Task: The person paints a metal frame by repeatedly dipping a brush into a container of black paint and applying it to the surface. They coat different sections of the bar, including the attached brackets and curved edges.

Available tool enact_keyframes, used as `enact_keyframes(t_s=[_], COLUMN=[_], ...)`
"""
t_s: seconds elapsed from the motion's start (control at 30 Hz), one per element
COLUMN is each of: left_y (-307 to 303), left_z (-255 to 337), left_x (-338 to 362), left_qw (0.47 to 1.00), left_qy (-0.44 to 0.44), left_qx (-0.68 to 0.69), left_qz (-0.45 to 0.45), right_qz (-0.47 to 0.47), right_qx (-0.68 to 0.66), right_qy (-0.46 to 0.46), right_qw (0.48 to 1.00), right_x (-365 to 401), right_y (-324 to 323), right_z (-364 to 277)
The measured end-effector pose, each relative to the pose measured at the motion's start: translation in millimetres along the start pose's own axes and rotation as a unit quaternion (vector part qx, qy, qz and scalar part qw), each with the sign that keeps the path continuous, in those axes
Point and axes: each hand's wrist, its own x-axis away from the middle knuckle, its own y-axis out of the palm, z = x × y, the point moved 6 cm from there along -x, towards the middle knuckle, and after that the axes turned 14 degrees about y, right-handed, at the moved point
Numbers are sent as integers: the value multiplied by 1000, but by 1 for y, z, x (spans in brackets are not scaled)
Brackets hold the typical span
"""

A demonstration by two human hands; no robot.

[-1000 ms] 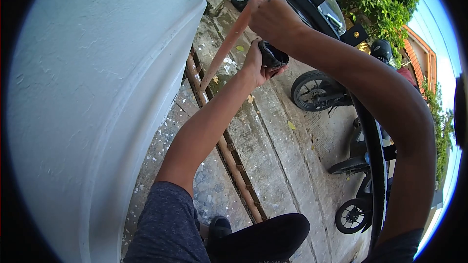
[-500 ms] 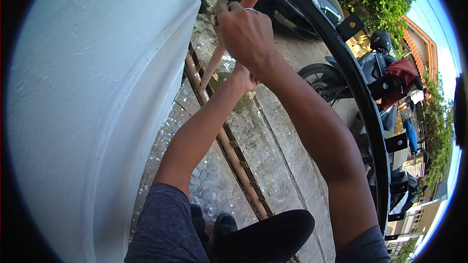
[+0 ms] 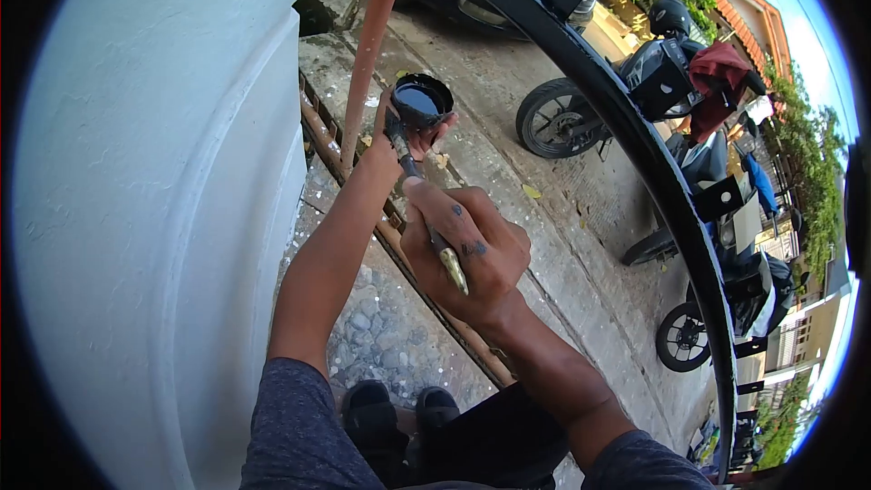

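My left hand point(image 3: 425, 139) is wrapped round a small bowl of black paint point(image 3: 420, 98), its fingers showing along the near and right side. In my right hand point(image 3: 490, 254) is a paintbrush point(image 3: 451, 265), its worn handle end pointing back toward me. The dark bristles lie at the left edge of the bowl, close by my left thumb. Beyond the bowl stands a reddish-brown metal post point(image 3: 367, 45). A curved black metal rail point(image 3: 655, 150) with tabs along it runs to the right of both hands.
A white wall point(image 3: 163, 145) fills the left side. Below lies a rusty metal track point(image 3: 390, 236) in the paint-spotted concrete. Past the rail are parked motorcycles point(image 3: 562, 118) and a dark car point(image 3: 472, 0). My sandalled feet point(image 3: 370, 399) stand on pebbled paving.
My right hand has come down and back toward me from beside the post, bringing the paintbrush into sight. The paint bowl in my left hand now shows. The view has shifted.
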Motion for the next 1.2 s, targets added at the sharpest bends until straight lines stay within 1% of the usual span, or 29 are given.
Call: enact_keyframes(t_s=[0.03, 0.1, 0.2, 0.23, 0.27, 0.3, 0.33, 0.37, 0.43, 0.5, 0.6, 0.7, 0.8, 0.83, 0.93, 0.97, 1.07, 1.13, 1.17, 1.2], left_y=[4, 11, 32, 38, 42, 47, 53, 57, 64, 71, 78, 83, 84, 86, 88, 89, 93, 96, 97, 97], left_z=[-1, -1, -3, -3, -1, 1, 2, 1, -1, -4, -9, -17, -22, -22, -23, -24, -25, -27, -29, -31], left_x=[1, 7, 22, 23, 26, 30, 29, 28, 24, 26, 23, 29, 32, 36, 36, 36, 35, 38, 40, 41], left_qw=[1000, 1000, 998, 998, 997, 998, 998, 998, 998, 999, 999, 998, 999, 999, 999, 999, 999, 999, 999, 999], left_qy=[-17, 8, 36, 48, 60, 53, 49, 45, 43, 40, 41, 42, 18, 3, 15, 18, 14, 2, 2, 7], left_qx=[14, -23, -45, -49, -52, -43, -41, -38, -32, -33, -29, -35, -27, -28, -31, -33, -37, -37, -36, -45], left_qz=[10, 19, 15, 16, 17, 0, -9, -17, -28, -15, -15, -14, -25, -20, -15, -18, -24, -23, -20, -24], right_qz=[10, 12, 92, 137, 158, 190, 201, 212, 189, 161, 85, 84, 95, 101, 143, 149, 153, 101, 81, 48], right_qx=[0, -1, 27, 32, 38, -22, -72, -78, 2, 94, 71, 112, 160, 143, 86, 29, 6, 57, 58, 67], right_qy=[8, 36, 36, 17, 30, 56, 96, 107, 84, -29, 68, 82, 119, 137, 170, 181, 161, 116, 124, 120], right_qw=[1000, 999, 995, 990, 986, 980, 972, 968, 978, 982, 991, 987, 975, 975, 971, 972, 975, 986, 987, 989], right_x=[7, 16, 16, 8, -4, -16, -37, -60, -105, -139, -158, -143, -111, -101, -85, -86, -111, -140, -145, -151], right_y=[-11, -35, -68, -81, -95, -105, -113, -118, -119, -106, -85, -87, -113, -123, -158, -165, -179, -179, -171, -165], right_z=[-2, -5, -8, -9, -12, -6, -3, -6, -10, -8, 12, 20, 0, -4, -16, -22, -39, -46, -69, -76])
